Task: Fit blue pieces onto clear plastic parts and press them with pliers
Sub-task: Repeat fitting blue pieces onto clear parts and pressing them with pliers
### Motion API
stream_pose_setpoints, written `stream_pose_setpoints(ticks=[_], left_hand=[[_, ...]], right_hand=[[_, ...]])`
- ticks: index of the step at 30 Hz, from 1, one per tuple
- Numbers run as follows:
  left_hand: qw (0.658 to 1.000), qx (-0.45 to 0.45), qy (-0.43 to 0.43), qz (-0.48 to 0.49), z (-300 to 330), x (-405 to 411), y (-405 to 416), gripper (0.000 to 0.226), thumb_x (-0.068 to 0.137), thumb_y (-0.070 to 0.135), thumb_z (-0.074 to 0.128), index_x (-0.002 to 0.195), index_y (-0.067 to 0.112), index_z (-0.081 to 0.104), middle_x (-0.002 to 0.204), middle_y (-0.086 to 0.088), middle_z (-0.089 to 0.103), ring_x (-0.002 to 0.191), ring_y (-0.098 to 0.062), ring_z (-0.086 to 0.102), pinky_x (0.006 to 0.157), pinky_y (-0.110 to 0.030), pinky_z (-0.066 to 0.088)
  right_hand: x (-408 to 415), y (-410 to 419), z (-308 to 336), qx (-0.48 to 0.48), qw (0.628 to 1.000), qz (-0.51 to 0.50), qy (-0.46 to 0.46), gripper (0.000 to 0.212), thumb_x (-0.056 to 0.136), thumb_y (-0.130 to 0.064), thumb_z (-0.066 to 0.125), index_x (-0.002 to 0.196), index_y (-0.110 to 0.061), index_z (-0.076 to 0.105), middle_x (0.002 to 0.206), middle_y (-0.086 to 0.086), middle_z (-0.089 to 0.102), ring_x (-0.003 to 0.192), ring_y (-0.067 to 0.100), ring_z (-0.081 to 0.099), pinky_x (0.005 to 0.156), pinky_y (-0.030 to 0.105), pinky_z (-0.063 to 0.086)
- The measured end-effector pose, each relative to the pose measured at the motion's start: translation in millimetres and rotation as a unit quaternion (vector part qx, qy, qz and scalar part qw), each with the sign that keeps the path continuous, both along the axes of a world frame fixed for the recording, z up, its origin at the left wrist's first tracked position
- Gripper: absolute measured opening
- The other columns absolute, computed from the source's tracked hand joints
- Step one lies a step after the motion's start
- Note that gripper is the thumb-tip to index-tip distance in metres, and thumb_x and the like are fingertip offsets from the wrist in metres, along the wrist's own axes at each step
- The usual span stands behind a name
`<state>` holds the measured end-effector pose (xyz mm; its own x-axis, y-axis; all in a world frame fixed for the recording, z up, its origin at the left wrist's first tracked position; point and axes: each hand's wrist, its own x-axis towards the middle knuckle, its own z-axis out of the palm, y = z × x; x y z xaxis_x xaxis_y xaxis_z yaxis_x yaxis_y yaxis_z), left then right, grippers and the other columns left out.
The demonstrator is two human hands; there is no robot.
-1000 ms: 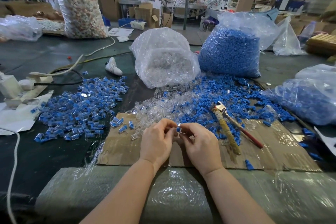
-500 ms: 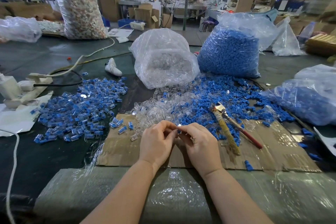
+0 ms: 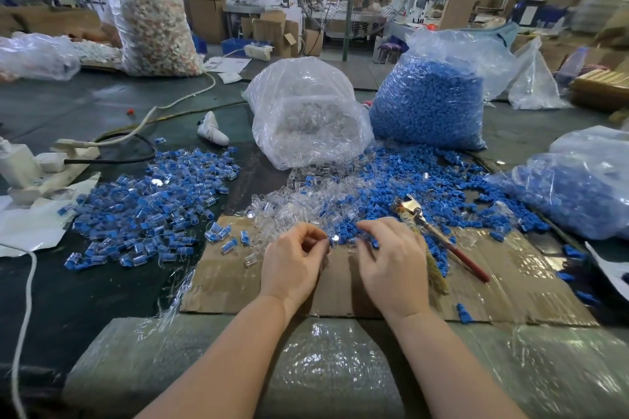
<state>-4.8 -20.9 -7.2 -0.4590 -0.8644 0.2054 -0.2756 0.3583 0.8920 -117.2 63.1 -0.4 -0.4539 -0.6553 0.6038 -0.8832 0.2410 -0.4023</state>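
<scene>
**Hands at the edge of the loose parts**

Left hand [image 3: 292, 265], fingers curled, pinches a small clear-and-blue piece [image 3: 332, 241] above the cardboard sheet [image 3: 510, 282]. Right hand [image 3: 391, 262], fingers bent, rests among blue pieces [image 3: 425, 177]; its hold cannot be told. Pliers [image 3: 439, 235] lie just beside it. Clear plastic parts [image 3: 289, 204] lie beyond; assembled pieces [image 3: 149, 204] lie to the left; supply bags stand behind.
</scene>
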Motion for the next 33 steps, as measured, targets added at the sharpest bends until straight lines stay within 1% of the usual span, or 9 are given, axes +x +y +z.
stream_pose_setpoints(ticks=[3, 6, 10, 14, 19, 23, 25, 28, 33], left_hand=[[1.0, 0.002, 0.006, 0.001, 5.5, -1.0, -0.2, 0.025, 0.087, 0.014, 0.062, 0.075, 0.034, 0.055, 0.073, 0.01, 0.062, 0.07, -0.008, 0.059, 0.063, -0.014, 0.047], [1.0, 0.007, 0.003, 0.002, 11.5, -2.9, -0.5, 0.023, 0.089, 0.014, 0.059, 0.076, 0.032, 0.055, 0.073, 0.01, 0.06, 0.069, -0.004, 0.056, 0.06, -0.009, 0.041], [1.0, -0.002, 0.005, 0.004, 17.1, -7.2, 0.5, 0.019, 0.089, 0.013, 0.059, 0.077, 0.028, 0.056, 0.075, 0.007, 0.059, 0.067, -0.002, 0.052, 0.058, -0.009, 0.04], [1.0, 0.011, 0.01, 0.004, 21.2, -10.7, 1.0, 0.019, 0.089, 0.013, 0.059, 0.077, 0.027, 0.056, 0.083, 0.004, 0.058, 0.074, -0.005, 0.052, 0.06, -0.012, 0.039], [0.996, 0.07, 0.053, 0.009, 28.3, -12.6, 1.6, 0.013, 0.09, 0.013, 0.058, 0.082, 0.023, 0.057, 0.082, 0.004, 0.061, 0.076, -0.006, 0.056, 0.062, -0.013, 0.041], [0.986, 0.135, 0.096, 0.018, 34.5, -13.5, -5.1, 0.006, 0.089, 0.013, 0.059, 0.087, 0.018, 0.06, 0.085, -0.001, 0.063, 0.075, -0.011, 0.057, 0.066, -0.018, 0.045], [0.975, 0.184, 0.127, 0.02, 37.8, -14.9, -8.9, 0.007, 0.089, 0.01, 0.058, 0.085, 0.016, 0.06, 0.083, -0.004, 0.062, 0.073, -0.013, 0.055, 0.067, -0.022, 0.046], [0.964, 0.217, 0.151, 0.037, 40.7, -16.7, -13.3, 0.01, 0.088, 0.006, 0.059, 0.081, 0.013, 0.061, 0.075, -0.004, 0.06, 0.067, -0.012, 0.053, 0.061, -0.021, 0.045], [0.953, 0.244, 0.167, 0.06, 40.0, -16.1, -17.5, 0.009, 0.087, 0.002, 0.061, 0.079, 0.007, 0.061, 0.067, -0.003, 0.056, 0.058, -0.01, 0.05, 0.049, -0.013, 0.044]], right_hand=[[-13.8, 4.8, 7.8, 0.074, 0.989, -0.129, -0.016, 0.032, 0.089, -0.031, 0.058, 0.118, -0.016, 0.06, 0.117, 0.003, 0.057, 0.109, 0.021, 0.05, 0.094, 0.037, 0.032], [-30.5, 10.3, 14.8, 0.21, 0.946, -0.244, -0.045, 0.045, 0.093, -0.047, 0.042, 0.126, -0.018, 0.046, 0.128, 0.01, 0.048, 0.119, 0.027, 0.042, 0.1, 0.043, 0.029], [-46.7, 15.0, 15.7, 0.358, 0.883, -0.275, -0.13, 0.067, 0.091, -0.062, 0.03, 0.143, -0.019, 0.025, 0.15, 0.014, 0.029, 0.135, 0.033, 0.028, 0.109, 0.056, 0.019], [-51.8, 16.4, 18.8, 0.384, 0.875, -0.269, -0.123, 0.064, 0.091, -0.053, 0.04, 0.142, -0.017, 0.026, 0.15, 0.014, 0.026, 0.135, 0.033, 0.027, 0.109, 0.055, 0.021], [-45.8, 14.9, 29.8, 0.342, 0.897, -0.254, -0.117, 0.038, 0.092, -0.039, 0.044, 0.118, -0.011, 0.043, 0.136, 0.018, 0.035, 0.126, 0.034, 0.031, 0.1, 0.048, 0.032], [-38.8, 10.5, 42.3, 0.303, 0.932, -0.178, -0.092, 0.033, 0.092, -0.039, 0.042, 0.106, -0.009, 0.046, 0.116, 0.014, 0.048, 0.107, 0.03, 0.044, 0.089, 0.04, 0.037], [-32.1, 5.6, 51.2, 0.264, 0.941, -0.085, -0.195, 0.026, 0.091, -0.033, 0.044, 0.096, -0.008, 0.05, 0.095, 0.01, 0.055, 0.089, 0.027, 0.051, 0.078, 0.038, 0.04], [-21.7, 2.4, 62.0, 0.237, 0.897, 0.033, -0.372, 0.018, 0.088, -0.025, 0.049, 0.081, -0.008, 0.051, 0.073, 0.007, 0.051, 0.068, 0.024, 0.049, 0.064, 0.036, 0.038], [-11.5, 6.4, 66.2, 0.27, 0.836, 0.114, -0.464, 0.013, 0.088, -0.018, 0.048, 0.079, -0.01, 0.052, 0.079, 0.012, 0.053, 0.07, 0.024, 0.05, 0.064, 0.036, 0.043]])
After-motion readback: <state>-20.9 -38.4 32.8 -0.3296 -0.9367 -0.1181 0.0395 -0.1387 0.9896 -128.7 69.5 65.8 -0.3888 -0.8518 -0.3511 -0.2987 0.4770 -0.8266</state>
